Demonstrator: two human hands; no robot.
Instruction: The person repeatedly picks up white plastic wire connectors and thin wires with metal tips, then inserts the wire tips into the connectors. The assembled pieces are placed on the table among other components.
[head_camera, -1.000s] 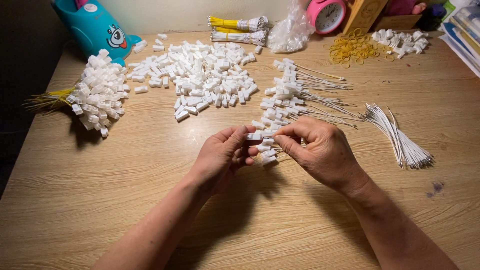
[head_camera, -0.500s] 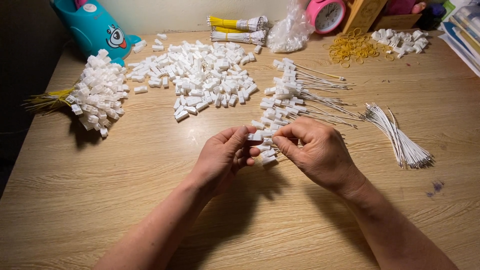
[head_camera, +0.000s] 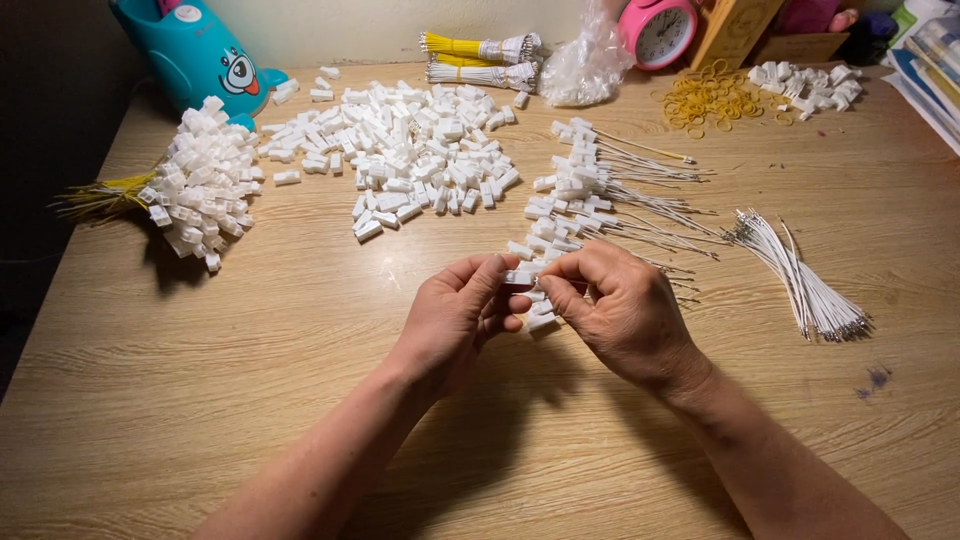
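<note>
While both hands (head_camera: 540, 305) pinch, white connector (head_camera: 520, 277) between.

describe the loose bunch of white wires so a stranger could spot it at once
On the wooden table, look past the right hand toward the right edge. The white wire bunch lies there alone, bare and fanned, with no white connectors attached.

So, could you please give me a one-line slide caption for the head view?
Left hand and right hand pinch a small white connector above a wooden table strewn with connectors.

Single head view; looks steeply down, forward across wooden table (head_camera: 200, 400); near.
</note>
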